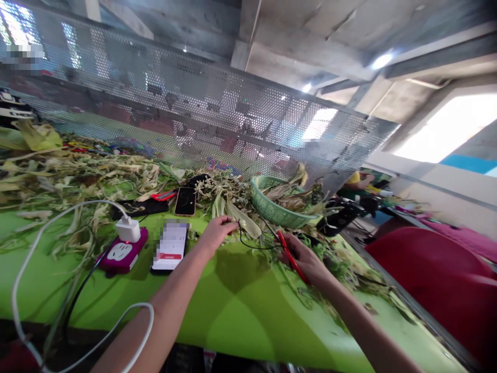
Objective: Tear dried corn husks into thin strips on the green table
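Note:
My left hand (pixel 220 232) is closed in a pinch at the end of a thin black cord (pixel 252 247), above the green table. The cord sags across to my right hand (pixel 302 257). That hand is wrapped round red-handled scissors (pixel 289 256), whose narrow metal tip points up and left; their far side is hidden by the fingers. Just beyond my left fingers lies a bundle of pale dried husk (pixel 243 217). A green plastic basket (pixel 267 207) holding dry husks stands behind the scissors.
Left of my forearm lie a lit phone (pixel 170 246), a dark phone (pixel 185 201) and a purple power strip (pixel 124 254) with a white charger (pixel 128 229). A white cable (pixel 29 259) loops over the front edge. A perforated metal screen (pixel 217 109) rises behind; a red chair (pixel 430 269) is right.

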Action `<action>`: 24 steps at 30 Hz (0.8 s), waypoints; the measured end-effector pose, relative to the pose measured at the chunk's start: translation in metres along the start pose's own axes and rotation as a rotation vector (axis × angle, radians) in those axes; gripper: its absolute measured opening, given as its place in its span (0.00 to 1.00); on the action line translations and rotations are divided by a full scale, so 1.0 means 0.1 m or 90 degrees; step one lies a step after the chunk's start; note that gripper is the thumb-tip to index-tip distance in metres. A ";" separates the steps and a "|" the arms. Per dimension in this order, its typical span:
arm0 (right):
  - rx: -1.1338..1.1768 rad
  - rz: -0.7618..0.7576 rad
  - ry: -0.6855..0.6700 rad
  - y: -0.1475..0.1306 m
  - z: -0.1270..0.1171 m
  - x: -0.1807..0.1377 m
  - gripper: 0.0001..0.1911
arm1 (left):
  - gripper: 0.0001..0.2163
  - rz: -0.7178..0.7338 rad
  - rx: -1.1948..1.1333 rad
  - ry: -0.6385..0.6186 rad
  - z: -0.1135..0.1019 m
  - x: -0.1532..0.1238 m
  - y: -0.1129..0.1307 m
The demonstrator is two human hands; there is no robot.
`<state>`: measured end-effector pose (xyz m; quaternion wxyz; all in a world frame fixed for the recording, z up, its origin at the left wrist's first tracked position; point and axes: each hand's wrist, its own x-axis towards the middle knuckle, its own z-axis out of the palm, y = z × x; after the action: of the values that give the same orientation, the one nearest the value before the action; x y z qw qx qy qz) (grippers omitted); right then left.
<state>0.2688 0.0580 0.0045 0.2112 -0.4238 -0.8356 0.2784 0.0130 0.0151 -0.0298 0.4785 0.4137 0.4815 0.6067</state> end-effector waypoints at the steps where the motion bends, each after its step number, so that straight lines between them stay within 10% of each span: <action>1: -0.049 -0.011 -0.005 -0.02 0.01 -0.01 0.26 | 0.08 0.000 -0.006 -0.004 0.00 0.00 0.00; 24: -0.580 -0.286 0.246 -0.01 0.06 -0.02 0.17 | 0.06 -0.099 -0.144 -0.002 0.02 -0.06 0.12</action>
<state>0.2662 0.0538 0.0002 0.2101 -0.3270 -0.8877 -0.2468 0.0136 0.0083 -0.0179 0.5682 0.3195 0.4401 0.6175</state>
